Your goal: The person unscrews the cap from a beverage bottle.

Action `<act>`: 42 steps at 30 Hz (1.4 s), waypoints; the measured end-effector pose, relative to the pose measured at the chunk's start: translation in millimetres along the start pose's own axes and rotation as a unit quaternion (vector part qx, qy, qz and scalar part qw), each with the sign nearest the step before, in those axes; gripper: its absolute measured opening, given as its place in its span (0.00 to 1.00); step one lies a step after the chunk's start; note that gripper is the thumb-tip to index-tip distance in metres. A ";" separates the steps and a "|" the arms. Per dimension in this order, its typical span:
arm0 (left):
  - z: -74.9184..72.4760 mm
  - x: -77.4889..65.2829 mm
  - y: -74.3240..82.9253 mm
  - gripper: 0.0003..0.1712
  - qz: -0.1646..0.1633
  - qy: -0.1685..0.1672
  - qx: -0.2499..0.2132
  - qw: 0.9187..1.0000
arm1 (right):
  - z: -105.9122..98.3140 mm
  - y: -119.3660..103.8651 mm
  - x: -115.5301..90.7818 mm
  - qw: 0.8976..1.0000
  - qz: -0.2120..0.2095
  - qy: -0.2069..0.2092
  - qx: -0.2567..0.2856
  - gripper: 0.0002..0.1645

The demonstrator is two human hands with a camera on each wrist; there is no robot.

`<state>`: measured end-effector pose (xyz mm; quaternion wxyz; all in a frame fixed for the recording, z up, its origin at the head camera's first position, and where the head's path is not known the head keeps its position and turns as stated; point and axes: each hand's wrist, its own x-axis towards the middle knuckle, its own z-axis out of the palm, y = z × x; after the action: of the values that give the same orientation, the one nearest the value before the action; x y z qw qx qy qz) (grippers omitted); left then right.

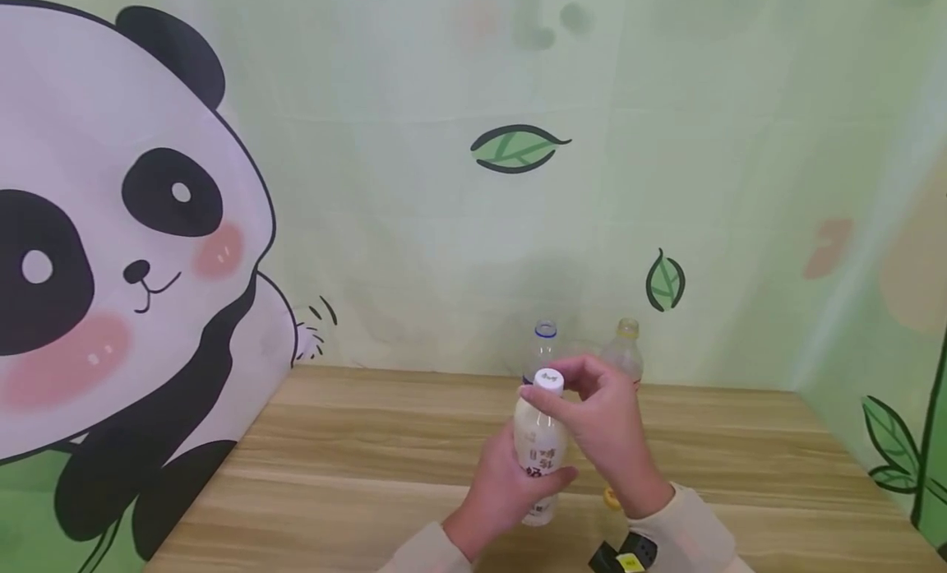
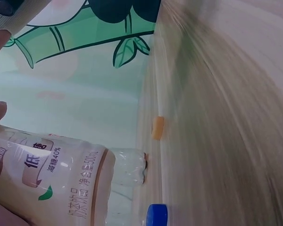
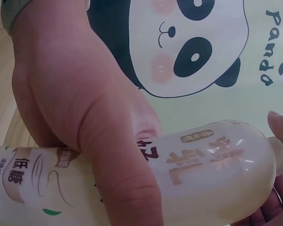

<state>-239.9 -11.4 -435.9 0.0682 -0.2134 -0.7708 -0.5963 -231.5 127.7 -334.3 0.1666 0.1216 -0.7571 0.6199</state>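
Note:
My left hand (image 1: 499,482) grips a bottle of milky drink (image 1: 538,441) around its middle, thumb across the printed label. The bottle stands nearly upright in the head view, tilted slightly. At its top, the thumb and fingers of my right hand (image 1: 610,425) pinch the white cap (image 1: 548,380). In the right wrist view the left hand (image 3: 118,136) wraps the bottle's body (image 3: 207,174), while right fingertips (image 3: 280,127) reach the neck at the right edge. The lower label of the bottle (image 2: 52,179) fills the left wrist view's lower left.
Behind the hands stand two clear uncapped bottles, one with a blue neck ring (image 1: 545,330), another with a yellow ring (image 1: 627,330). An orange-yellow cap (image 2: 158,128) and a blue cap (image 2: 156,215) lie on the wooden table (image 1: 370,441). A black device (image 1: 625,554) shows near the right sleeve.

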 end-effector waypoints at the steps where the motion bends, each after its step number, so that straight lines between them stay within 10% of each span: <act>1: 0.3 0.1 -0.1 0.29 0.002 0.001 0.000 1.000 | 0.2 0.2 -0.2 1.000 0.003 0.003 0.003 0.23; 19: 3.6 -1.8 -1.1 0.26 0.010 -0.010 -0.024 1.000 | 0.7 -0.9 -1.4 0.998 0.013 -0.001 0.053 0.19; 42: 2.2 -4.8 0.3 0.24 0.017 -0.031 -0.050 0.998 | -13.3 7.7 7.4 0.989 0.020 -0.123 0.082 0.18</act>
<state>-235.1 -10.4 -437.9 0.0433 -0.2480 -0.7380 -0.6260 -240.0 142.5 -335.9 0.0486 0.1948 -0.7210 0.6632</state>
